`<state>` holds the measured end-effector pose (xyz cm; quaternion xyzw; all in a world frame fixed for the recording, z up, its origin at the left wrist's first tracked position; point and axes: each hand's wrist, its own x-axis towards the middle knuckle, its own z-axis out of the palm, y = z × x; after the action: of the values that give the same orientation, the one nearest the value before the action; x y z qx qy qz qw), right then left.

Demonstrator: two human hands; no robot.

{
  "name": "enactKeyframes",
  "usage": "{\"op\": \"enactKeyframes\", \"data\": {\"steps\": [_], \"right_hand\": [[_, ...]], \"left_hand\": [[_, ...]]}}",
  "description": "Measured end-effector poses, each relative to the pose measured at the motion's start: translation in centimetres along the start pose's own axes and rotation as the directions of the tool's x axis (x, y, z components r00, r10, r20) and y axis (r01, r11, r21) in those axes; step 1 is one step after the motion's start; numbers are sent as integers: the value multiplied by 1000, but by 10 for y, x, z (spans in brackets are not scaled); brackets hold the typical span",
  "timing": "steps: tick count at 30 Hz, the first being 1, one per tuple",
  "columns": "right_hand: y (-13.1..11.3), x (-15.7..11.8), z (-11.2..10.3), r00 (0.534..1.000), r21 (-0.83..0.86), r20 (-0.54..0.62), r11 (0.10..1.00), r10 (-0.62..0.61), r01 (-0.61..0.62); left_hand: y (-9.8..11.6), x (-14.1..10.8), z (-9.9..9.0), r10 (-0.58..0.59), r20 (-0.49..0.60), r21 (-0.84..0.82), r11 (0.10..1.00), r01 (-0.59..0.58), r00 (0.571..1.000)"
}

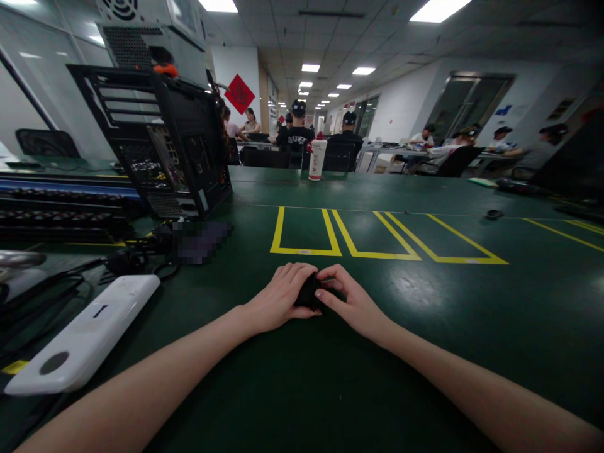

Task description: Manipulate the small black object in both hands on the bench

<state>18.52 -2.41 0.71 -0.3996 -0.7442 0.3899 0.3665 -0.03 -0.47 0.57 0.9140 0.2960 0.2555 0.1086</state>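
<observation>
Between my two hands, just in front of the yellow tape marks, is a small black object (307, 292); its exact kind is hidden by the fingers. My left hand (282, 293) wraps over its left side, fingers on top and thumb low along the near side. On the other side, the thumb and fingertips of my right hand (348, 297) touch its right face in a loose pinch. Both hands stay low over the dark green tabletop (292, 377).
On the left are a black computer case (189, 132), a white oblong device (89, 333) and tangled black cables (51, 302). Yellow tape outlines (306, 251) mark the table ahead. A white bottle (318, 158) stands at the far edge, with a small round black piece (494, 214) to the right. Several people sit beyond.
</observation>
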Motion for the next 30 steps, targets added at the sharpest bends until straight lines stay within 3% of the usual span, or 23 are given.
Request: {"op": "enactKeyframes", "data": {"steps": [9,19,25,30], "right_hand": [[-2,-3,0,996,55,81,998,-26,21],[3,-2,3,1000,39,12,999,-27,26],[-2,-3,1,999,-21,41,1000,10,-9],[-2,-3,-2,995,-37,56,996,-81,83]], "left_hand": [[-1,-1,2,-5,-5,0,1000,5,1000],[1,0,-1,-3,7,-15,1000,3,1000],[1,0,-1,-9,-2,-23,1000,9,1000],[0,-1,0,-5,-4,-10,1000,5,1000]]}}
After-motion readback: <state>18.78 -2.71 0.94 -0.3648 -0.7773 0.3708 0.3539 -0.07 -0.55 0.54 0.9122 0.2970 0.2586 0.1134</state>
